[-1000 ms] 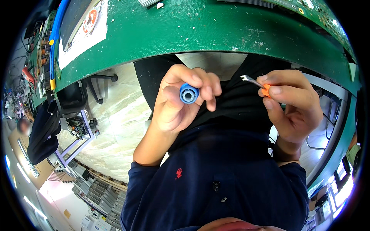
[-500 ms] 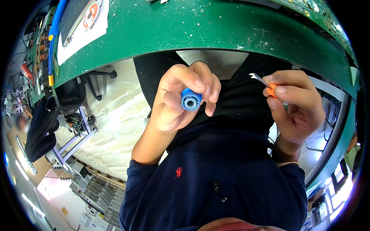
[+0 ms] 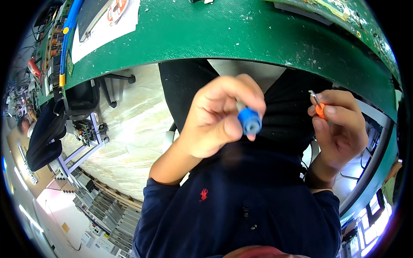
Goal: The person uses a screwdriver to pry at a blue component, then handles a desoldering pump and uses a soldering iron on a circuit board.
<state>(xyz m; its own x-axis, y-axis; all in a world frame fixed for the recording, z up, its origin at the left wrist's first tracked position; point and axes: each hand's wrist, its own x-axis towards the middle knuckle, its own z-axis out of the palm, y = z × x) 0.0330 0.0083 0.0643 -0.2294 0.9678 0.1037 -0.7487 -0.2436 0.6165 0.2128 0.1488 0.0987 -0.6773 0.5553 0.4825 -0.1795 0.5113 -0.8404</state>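
Observation:
My left hand (image 3: 215,116), held up in front of my lap, is closed around a blue hollow cylindrical piece (image 3: 250,122), whose end faces toward me; the hand is slightly blurred. To its right, my right hand (image 3: 342,129) pinches a small orange handle (image 3: 320,111) from which a thin metal shaft (image 3: 315,99) sticks up with a small tip. The two held things are apart.
The green desk (image 3: 193,34) curves above my lap, with paper (image 3: 81,51), a blue bar (image 3: 68,47) and a circuit board (image 3: 361,26). A chair (image 3: 81,101) and metal stand (image 3: 86,146) are at left. Other people (image 3: 26,126) appear at both rims.
My left hand has shifted right, tilting the blue piece so its side shows more. My right hand with the orange tool has moved slightly right and down. The view has shifted a little.

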